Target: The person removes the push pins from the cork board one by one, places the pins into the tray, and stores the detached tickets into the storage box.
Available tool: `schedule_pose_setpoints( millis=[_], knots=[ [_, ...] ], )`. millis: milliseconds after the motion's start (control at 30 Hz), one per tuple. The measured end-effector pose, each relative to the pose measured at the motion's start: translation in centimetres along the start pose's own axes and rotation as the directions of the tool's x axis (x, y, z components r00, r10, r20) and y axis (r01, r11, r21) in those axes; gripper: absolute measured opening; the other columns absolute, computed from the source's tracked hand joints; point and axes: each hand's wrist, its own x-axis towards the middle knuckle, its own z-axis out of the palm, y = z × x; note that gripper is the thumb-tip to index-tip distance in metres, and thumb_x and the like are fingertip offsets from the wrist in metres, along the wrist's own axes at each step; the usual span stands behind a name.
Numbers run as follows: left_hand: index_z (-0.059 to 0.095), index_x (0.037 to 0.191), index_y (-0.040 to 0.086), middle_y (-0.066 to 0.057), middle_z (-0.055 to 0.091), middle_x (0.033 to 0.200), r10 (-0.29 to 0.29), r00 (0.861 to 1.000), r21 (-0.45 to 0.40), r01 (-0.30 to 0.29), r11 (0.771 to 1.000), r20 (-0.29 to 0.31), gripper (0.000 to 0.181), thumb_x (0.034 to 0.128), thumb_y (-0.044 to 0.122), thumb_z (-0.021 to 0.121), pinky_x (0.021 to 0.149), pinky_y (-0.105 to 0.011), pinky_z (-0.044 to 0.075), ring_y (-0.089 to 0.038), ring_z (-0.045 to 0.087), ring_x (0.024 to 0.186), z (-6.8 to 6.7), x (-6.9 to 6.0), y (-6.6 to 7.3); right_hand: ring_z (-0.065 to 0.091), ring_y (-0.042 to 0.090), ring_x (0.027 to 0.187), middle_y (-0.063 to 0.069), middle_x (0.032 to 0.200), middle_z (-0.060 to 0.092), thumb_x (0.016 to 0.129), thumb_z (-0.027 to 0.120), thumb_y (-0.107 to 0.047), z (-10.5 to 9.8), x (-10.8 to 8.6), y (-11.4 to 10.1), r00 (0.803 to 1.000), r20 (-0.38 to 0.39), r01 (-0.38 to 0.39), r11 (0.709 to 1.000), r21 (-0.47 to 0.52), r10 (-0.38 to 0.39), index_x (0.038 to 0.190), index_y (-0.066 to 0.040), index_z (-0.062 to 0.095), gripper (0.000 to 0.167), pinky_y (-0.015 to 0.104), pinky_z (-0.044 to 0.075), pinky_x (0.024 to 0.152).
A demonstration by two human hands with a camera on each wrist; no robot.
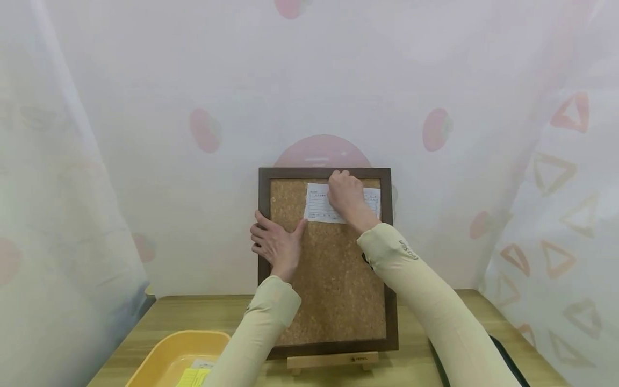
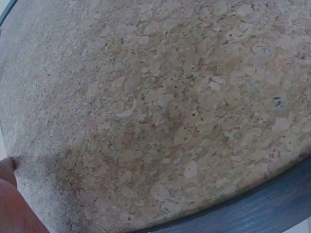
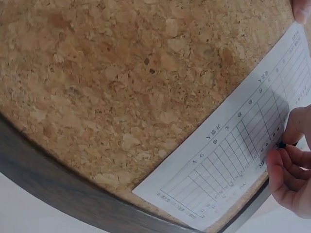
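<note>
A cork board point(image 1: 333, 279) in a dark brown frame leans upright on a small wooden easel point(image 1: 333, 360). A white printed form point(image 1: 319, 207) with ruled lines lies flat against its upper right part. My right hand point(image 1: 347, 194) is over the form's upper edge, where thumb and finger pinch a small dark pushpin point(image 3: 281, 144); its point is hidden. My left hand point(image 1: 278, 242) holds the board's left side, fingers bent over the frame's edge, their tips hidden. Its thumb point(image 3: 302, 10) touches the form's lower left corner.
A yellow tray point(image 1: 159, 355) at the lower left holds yellow slips point(image 1: 193, 377) and a pale paper. At the lower right, the rim of a dark tray point(image 1: 508, 357) shows partly behind my right sleeve. Everything stands on a wooden table point(image 1: 208, 306) before a patterned curtain point(image 1: 319, 80).
</note>
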Motion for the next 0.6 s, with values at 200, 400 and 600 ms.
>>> schedule_pose_setpoints(
  millis=[200, 400, 600],
  knots=[
    [0.013, 0.147, 0.007, -0.026, 0.032, 0.132, -0.002, 1.0, 0.017, 0.002, 1.0, -0.006, 0.112, 0.0695, 0.061, 0.073, 0.093, -0.055, 0.03, -0.042, 0.036, 0.115, 0.14, 0.0, -0.05, 0.063, 0.024, 0.059, 0.017, 0.075, 0.063, 0.091, 0.052, -0.01, -0.17, -0.13, -0.04, 1.0, -0.001, 0.02, 0.999, -0.029, -0.02, 0.085, 0.003, 0.062, 0.017, 0.033, 0.051, 0.049],
    [0.013, 0.147, 0.007, -0.026, 0.032, 0.132, -0.002, 1.0, 0.03, 0.003, 1.0, -0.013, 0.112, 0.0691, 0.062, 0.073, 0.092, -0.055, 0.03, -0.042, 0.037, 0.114, 0.21, -0.02, -0.12, 0.063, 0.023, 0.059, 0.016, 0.076, 0.063, 0.092, 0.054, -0.012, -0.45, -0.17, -0.08, 0.999, 0.011, 0.046, 0.997, -0.061, -0.046, 0.09, 0.002, 0.064, 0.017, 0.032, 0.051, 0.049],
    [0.013, 0.146, 0.007, -0.027, 0.033, 0.131, 0.004, 1.0, 0.037, -0.003, 0.999, -0.018, 0.112, 0.0684, 0.062, 0.073, 0.092, -0.055, 0.03, -0.043, 0.038, 0.114, 0.24, -0.13, 0.01, 0.063, 0.024, 0.062, 0.016, 0.077, 0.063, 0.093, 0.053, -0.013, -0.33, -0.24, 0.07, 0.998, 0.014, 0.057, 0.995, -0.085, -0.056, 0.092, 0.001, 0.064, 0.019, 0.032, 0.052, 0.051]
  ],
)
